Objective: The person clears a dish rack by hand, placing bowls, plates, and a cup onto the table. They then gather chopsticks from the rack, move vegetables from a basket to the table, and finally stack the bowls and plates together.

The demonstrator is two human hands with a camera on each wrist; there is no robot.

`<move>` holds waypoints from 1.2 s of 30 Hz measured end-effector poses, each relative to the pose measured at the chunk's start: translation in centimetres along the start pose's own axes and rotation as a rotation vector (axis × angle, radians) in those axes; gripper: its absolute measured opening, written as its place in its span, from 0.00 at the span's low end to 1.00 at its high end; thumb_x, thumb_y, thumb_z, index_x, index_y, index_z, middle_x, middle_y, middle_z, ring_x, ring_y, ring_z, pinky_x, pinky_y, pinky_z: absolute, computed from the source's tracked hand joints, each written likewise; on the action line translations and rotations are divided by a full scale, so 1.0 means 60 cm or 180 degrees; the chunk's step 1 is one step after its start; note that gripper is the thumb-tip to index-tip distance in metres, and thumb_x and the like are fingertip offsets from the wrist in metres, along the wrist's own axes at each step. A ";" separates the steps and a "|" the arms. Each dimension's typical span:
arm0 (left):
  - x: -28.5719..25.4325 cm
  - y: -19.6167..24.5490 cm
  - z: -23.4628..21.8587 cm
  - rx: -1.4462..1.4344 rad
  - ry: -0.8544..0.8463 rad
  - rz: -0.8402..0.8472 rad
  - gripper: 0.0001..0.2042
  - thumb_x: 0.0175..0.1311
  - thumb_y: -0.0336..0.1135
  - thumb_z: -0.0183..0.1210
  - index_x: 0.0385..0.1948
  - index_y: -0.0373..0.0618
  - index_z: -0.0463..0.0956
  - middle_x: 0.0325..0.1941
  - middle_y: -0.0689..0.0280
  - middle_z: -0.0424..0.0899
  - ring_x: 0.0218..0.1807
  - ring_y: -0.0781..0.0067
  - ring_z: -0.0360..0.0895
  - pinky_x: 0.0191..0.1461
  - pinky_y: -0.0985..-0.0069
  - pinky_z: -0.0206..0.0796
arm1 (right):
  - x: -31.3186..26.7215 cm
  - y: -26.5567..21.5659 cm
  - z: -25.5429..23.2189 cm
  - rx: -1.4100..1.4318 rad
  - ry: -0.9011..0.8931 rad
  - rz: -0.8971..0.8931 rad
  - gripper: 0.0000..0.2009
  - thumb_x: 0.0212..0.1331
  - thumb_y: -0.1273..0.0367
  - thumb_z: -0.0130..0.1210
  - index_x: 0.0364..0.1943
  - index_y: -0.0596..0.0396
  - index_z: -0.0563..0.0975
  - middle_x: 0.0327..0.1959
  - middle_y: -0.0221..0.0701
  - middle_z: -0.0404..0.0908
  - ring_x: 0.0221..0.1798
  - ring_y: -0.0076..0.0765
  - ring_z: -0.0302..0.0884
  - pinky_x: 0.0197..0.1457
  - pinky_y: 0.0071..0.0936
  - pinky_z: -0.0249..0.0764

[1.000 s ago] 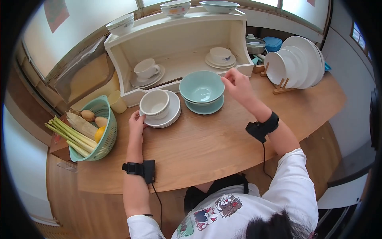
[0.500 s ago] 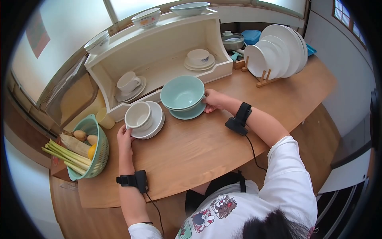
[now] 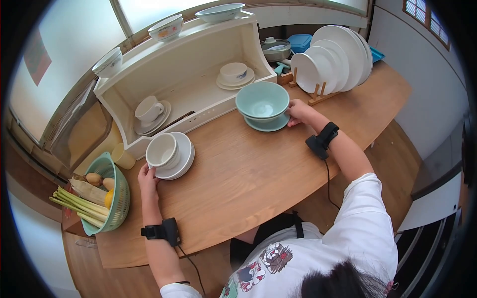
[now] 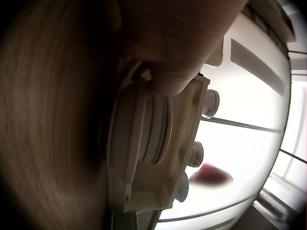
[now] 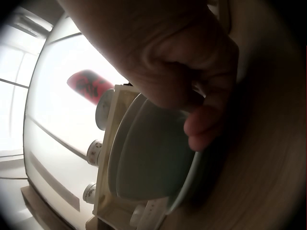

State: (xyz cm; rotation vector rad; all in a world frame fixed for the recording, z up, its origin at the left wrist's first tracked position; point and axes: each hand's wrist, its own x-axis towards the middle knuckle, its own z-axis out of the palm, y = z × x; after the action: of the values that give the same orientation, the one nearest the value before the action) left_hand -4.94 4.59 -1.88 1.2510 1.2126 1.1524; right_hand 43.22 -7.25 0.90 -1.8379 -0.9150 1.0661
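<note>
White bowls sit on stacked white plates at the left of the table. My left hand holds the near-left edge of those plates; in the left wrist view, the hand meets the plate rim. Farther right, nested teal bowls stand on a teal plate. The right hand pinches this plate's right edge. Curled fingers show at its rim in the right wrist view, beside the bowls; part of the grip is hidden.
Behind stands a cream shelf with cups and saucers inside and bowls on top. A green basket of vegetables and a yellow cup are at left. White plates fill a wooden rack at back right, beside a lidded pot.
The right hand went from the teal bowls' rim down to the plate under them, and the teal stack moved right, away from the white one. My left hand stays at the white plates.
</note>
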 end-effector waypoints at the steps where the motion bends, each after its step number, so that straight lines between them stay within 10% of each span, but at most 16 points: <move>1: 0.000 -0.001 0.000 -0.0050 -0.0020 0.0018 0.15 0.58 0.32 0.47 0.45 0.37 0.65 0.37 0.64 0.74 0.33 0.78 0.73 0.32 0.83 0.67 | -0.002 0.005 -0.010 0.0032 0.0105 0.0008 0.13 0.55 0.73 0.43 0.43 0.69 0.64 0.24 0.40 0.75 0.18 0.31 0.75 0.18 0.19 0.75; 20: -0.001 0.000 0.000 -0.0205 -0.0041 -0.0029 0.16 0.57 0.31 0.49 0.46 0.35 0.65 0.39 0.62 0.73 0.35 0.75 0.74 0.34 0.81 0.70 | -0.119 0.069 -0.078 0.0107 0.0289 0.0130 0.10 0.56 0.74 0.41 0.41 0.65 0.67 0.16 0.36 0.73 0.13 0.27 0.72 0.12 0.17 0.69; 36: 0.007 -0.010 -0.007 -0.0216 -0.0072 0.0035 0.15 0.57 0.32 0.49 0.46 0.35 0.64 0.40 0.61 0.72 0.38 0.74 0.74 0.36 0.79 0.70 | -0.218 0.189 -0.274 0.0019 0.1650 0.0312 0.09 0.55 0.69 0.45 0.30 0.63 0.70 0.12 0.31 0.72 0.10 0.24 0.69 0.10 0.17 0.64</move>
State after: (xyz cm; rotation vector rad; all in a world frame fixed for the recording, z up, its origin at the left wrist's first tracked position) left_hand -5.40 5.05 -2.48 1.2181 1.1420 1.1747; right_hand 55.24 -27.88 0.32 -2.0322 -0.5164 0.5938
